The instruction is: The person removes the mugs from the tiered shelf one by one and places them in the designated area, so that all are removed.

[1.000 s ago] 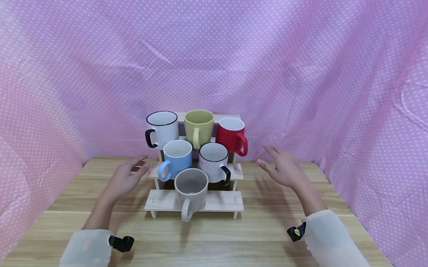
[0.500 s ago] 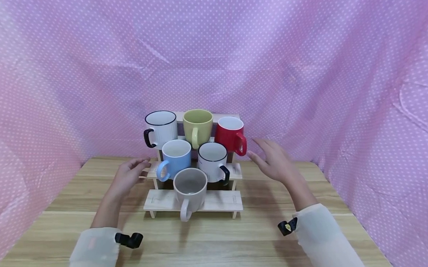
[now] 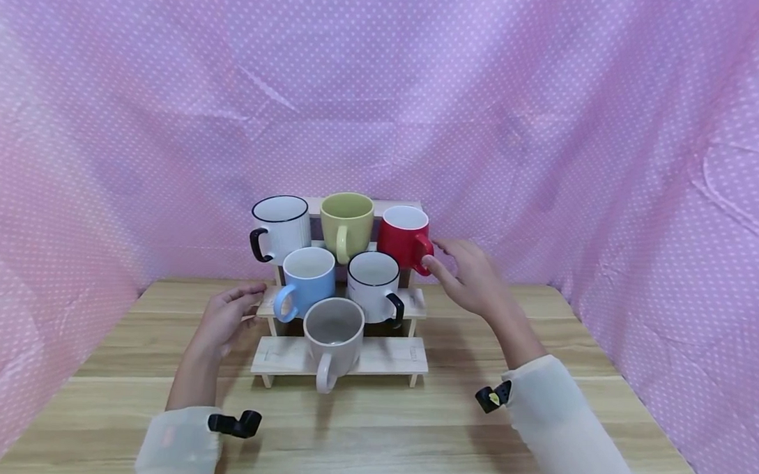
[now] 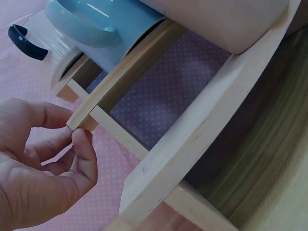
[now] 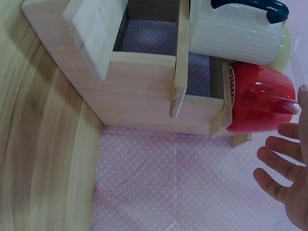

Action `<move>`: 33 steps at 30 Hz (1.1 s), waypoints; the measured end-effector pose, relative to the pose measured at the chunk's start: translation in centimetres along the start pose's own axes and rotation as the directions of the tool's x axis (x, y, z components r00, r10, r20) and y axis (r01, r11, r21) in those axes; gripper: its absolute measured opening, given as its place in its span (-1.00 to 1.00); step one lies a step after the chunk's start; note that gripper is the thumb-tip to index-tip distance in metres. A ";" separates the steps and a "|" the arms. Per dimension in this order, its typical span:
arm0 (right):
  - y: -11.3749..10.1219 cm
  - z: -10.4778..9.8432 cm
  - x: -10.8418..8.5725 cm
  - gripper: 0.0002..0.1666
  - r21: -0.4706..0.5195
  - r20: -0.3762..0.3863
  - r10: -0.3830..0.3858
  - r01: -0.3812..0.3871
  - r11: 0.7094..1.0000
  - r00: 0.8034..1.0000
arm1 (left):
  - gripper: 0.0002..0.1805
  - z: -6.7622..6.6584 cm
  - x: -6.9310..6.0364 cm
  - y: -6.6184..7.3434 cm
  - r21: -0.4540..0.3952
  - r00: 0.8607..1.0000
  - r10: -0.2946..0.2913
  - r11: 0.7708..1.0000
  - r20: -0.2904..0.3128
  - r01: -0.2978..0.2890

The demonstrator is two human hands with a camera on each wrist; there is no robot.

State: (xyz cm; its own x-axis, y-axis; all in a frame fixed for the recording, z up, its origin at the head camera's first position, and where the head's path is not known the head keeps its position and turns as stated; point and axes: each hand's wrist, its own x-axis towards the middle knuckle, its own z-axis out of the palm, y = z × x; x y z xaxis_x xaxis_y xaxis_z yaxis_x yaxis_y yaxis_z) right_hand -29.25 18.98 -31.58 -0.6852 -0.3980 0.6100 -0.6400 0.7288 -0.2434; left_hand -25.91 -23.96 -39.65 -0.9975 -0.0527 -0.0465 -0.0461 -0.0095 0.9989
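A three-tier wooden rack [image 3: 388,354] holds several mugs. My left hand [image 3: 222,319] pinches the left end of its middle shelf [image 4: 83,117] between thumb and fingertips. Beside the red mug [image 3: 395,241] on the top right is my right hand [image 3: 478,281], thumb close to the handle. In the right wrist view the fingers [image 5: 277,186] are spread and hold nothing; whether the thumb touches the handle, I cannot tell. A yellow-green mug [image 3: 361,229] and a white mug [image 3: 291,239] share the top tier. A light blue mug [image 3: 320,291] stands on the middle tier.
Another white mug [image 3: 365,296] with a black handle stands on the middle tier, and a grey mug [image 3: 345,354] on the lowest. Underneath is a wood-grain table [image 3: 372,446]. Pink dotted cloth [image 3: 384,111] hangs behind and at both sides.
My right hand has moved left and up to the red mug. The left hand has moved slightly right and closed its fingers on the shelf end. The mugs keep their places on the rack.
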 end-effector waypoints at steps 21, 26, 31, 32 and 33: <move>-1.2 1.3 1.3 -0.67 0.482 -0.036 0.279 -0.228 0.846 0.960 | -0.41 -0.3 0.0 -0.6 -0.120 0.999 0.019 0.993 0.029 -0.016; -1.5 1.1 1.4 -0.66 0.645 0.107 0.405 -0.373 0.667 0.908 | -0.41 -0.4 0.0 -0.7 -0.129 0.999 0.017 0.992 0.032 -0.012; -1.7 0.7 1.6 -0.62 0.736 0.252 0.447 -0.470 0.487 0.858 | -0.42 -0.5 0.0 -0.8 -0.122 0.999 0.019 0.992 0.028 -0.016; -1.7 0.7 1.6 -0.62 0.748 0.274 0.451 -0.483 0.456 0.849 | -0.43 -0.5 0.0 -0.8 -0.124 0.999 0.021 0.992 0.027 -0.017; -1.8 0.6 1.7 -0.62 0.755 0.292 0.452 -0.493 0.432 0.843 | -0.44 -0.4 0.0 -0.8 -0.124 0.999 0.023 0.992 0.026 -0.020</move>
State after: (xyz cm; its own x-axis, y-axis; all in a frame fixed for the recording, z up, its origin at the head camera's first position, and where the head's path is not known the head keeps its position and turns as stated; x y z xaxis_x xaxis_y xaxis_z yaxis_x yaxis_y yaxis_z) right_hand -29.48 16.70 -30.61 -0.9682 -0.1691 0.1842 -0.2012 0.0898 -0.9754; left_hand -25.86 -24.40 -40.49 -0.9994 -0.0266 -0.0233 -0.0196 -0.1321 0.9910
